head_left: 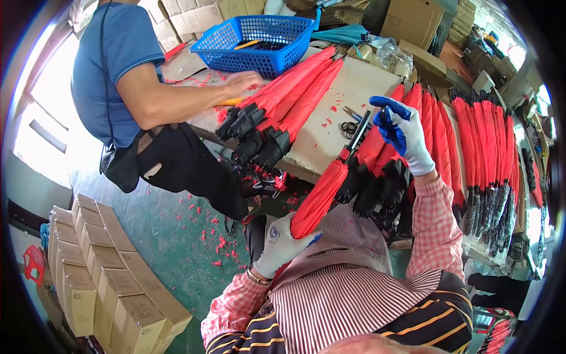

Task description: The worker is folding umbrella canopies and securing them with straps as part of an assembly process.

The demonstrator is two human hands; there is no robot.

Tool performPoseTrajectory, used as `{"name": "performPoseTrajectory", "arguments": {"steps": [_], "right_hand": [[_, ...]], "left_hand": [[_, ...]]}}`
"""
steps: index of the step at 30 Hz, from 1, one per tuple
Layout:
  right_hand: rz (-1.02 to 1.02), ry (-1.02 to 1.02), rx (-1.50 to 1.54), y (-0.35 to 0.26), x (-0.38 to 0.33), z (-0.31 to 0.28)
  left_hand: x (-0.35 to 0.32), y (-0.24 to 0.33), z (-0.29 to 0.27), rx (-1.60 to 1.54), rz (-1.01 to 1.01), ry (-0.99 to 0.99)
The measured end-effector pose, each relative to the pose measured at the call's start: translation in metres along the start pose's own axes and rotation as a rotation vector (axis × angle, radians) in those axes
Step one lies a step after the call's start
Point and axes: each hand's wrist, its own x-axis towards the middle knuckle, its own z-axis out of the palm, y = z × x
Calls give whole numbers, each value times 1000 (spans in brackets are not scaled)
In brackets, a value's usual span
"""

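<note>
My left hand (283, 243), in a white work glove with blue patches, is closed around a folded red umbrella (321, 197). The umbrella slants up and to the right across my lap, its bare metal shaft (359, 131) at the upper end. Beside that end, my right hand (403, 128) is raised in a white glove with a blue palm. Its fingers are half curled and apart, and I see nothing held in them. Just beyond, more red umbrellas (433, 121) with black ends lie on the table (315, 127).
A co-worker's hand (244, 81) is beside another umbrella pile (295, 97) and a blue basket (259, 44). Scissors (349, 127) lie on the table. More umbrellas (484, 141) line the right side. Cartons (112, 277) stand at lower left; red scraps (221, 242) litter the floor.
</note>
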Motion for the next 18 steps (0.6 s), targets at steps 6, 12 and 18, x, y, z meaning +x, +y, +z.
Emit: {"name": "performPoseTrajectory", "arguments": {"steps": [6,12,18], "right_hand": [[-72,101,155,-25,-43,-1],[-86,89,262,-38,-76,-8],[-11,-11,229,-33,-91,-15]], "left_hand": [[-14,28,34,61,59,0],[-27,52,45,62,64,-3],[-30,55,53,86,72,45]]}}
